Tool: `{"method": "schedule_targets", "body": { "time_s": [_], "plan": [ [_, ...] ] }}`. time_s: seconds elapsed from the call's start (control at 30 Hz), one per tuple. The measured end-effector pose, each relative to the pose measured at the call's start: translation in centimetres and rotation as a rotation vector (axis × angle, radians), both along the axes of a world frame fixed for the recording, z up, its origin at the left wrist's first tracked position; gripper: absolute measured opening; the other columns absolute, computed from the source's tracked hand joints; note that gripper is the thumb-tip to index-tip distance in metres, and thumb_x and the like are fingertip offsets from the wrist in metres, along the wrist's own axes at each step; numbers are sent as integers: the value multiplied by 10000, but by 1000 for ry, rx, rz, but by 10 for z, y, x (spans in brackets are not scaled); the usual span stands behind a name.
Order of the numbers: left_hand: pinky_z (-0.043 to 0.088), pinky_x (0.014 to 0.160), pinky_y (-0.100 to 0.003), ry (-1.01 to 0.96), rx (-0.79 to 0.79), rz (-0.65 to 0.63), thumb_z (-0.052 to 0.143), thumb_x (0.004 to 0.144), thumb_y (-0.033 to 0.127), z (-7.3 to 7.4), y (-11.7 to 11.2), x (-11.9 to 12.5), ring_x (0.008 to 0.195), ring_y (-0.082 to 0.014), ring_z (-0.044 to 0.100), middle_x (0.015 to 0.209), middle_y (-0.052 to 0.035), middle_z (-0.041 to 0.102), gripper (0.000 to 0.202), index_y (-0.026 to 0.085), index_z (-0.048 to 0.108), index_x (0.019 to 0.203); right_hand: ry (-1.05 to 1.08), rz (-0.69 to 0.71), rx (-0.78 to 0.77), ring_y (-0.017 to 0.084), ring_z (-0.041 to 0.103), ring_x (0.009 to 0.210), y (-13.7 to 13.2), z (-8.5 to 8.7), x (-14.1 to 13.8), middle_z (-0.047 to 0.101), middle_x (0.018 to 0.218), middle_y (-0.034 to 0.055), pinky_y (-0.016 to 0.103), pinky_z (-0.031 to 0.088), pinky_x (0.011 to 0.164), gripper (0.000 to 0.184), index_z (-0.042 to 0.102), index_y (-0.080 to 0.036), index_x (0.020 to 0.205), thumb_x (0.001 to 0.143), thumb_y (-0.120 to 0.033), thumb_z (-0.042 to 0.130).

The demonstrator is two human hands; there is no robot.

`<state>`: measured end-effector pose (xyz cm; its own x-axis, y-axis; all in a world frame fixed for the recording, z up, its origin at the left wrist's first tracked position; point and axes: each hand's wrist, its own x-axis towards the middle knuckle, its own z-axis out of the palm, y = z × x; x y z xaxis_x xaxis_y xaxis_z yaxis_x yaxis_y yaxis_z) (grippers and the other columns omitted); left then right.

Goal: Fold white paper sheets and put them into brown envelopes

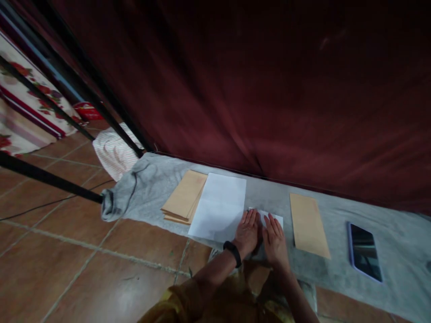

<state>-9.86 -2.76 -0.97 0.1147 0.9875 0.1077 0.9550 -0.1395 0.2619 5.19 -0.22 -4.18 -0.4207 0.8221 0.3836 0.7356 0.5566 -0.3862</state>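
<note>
Six o'clock from the maroon curtain [269,116], I saw the left hand [247,233] and right hand [275,242] lying flat, fingers extended, apparently gripping nothing, on a small white paper [279,219], seemingly folded; the larger sheet [222,199], at their ten o'clock, lay unfolded.

Illumination was dim; the maroon curtain [242,98] darkened to near black toward its top. The white paper sheet [220,202] registered among the brightest areas. Diffuse glare lay on the terracotta floor tile [131,291], lower left. Shadow filled the gap between left hand [247,232] and right hand [276,242]. Fine detail was soft (outer edges appeared stretched).
</note>
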Motion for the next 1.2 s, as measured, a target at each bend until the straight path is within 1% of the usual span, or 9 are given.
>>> {"method": "schedule_targets", "body": {
  "time_s": [0.13,0.23,0.37,0.43,0.5,0.63,0.83,1.03,1.2],
  "plan": [
    [202,1256,-479,-46,77,60,386,979,281,21,-12,-43,1509,-240,285,1600,-108,382,559,145,365,1520,-113,14,8,292,324,1483,-2,-3,-16,370,1605,89,556,276,1191,528,362,-243,1552,1040,-353,299],
    [234,1227,-527,-95,142,334,437,956,279,39,-25,-121,1502,-282,298,1584,-131,404,586,176,350,1526,-156,-17,28,311,331,1477,-5,-9,-17,341,1618,91,564,264,1190,542,371,-241,1551,1031,-387,325],
    [346,1142,-483,-126,141,794,515,928,298,53,-49,-243,1408,-346,427,1459,-227,518,517,93,472,1401,-152,-33,53,327,339,1470,-6,-12,-16,326,1624,97,569,268,1182,576,367,-236,1554,1023,-455,344],
    [425,1039,-491,-125,111,881,569,896,317,55,-63,-285,1270,-384,545,1302,-277,607,495,38,532,1303,-149,-33,61,331,342,1468,-6,-12,-16,326,1623,101,569,264,1181,587,376,-234,1551,1021,-484,340],
    [463,958,-440,-170,23,936,651,830,360,53,-73,-310,1115,-345,624,1101,-200,692,472,79,599,1206,-147,-32,63,329,343,1468,-6,-13,-16,331,1621,102,564,259,1183,590,385,-231,1546,1022,-496,329],
    [483,801,-313,-247,-46,899,678,771,343,47,-79,-324,866,-236,661,818,-59,702,254,163,685,950,-138,-49,58,324,345,1469,-6,-14,-17,341,1618,93,558,252,1189,596,386,-238,1546,1020,-510,317],
    [459,695,-269,-325,-59,855,624,784,327,42,-70,-323,771,-199,659,768,-36,707,152,180,666,783,-159,-55,56,316,349,1469,-7,-11,-18,355,1611,95,553,248,1198,591,400,-232,1539,1025,-507,307],
    [467,799,-310,-303,-32,878,708,743,462,38,-72,-314,911,-242,645,862,-65,683,345,178,631,923,-192,-55,57,308,332,1478,-7,-11,-17,339,1618,99,536,243,1206,586,415,-211,1530,1029,-496,305],
    [453,909,-391,-295,3,903,799,641,400,33,-74,-306,1044,-311,602,994,-106,647,398,192,591,909,-226,-58,27,301,315,1486,-7,-9,-16,314,1631,83,526,226,1212,574,405,-219,1535,1026,-471,315]
  ]
}}
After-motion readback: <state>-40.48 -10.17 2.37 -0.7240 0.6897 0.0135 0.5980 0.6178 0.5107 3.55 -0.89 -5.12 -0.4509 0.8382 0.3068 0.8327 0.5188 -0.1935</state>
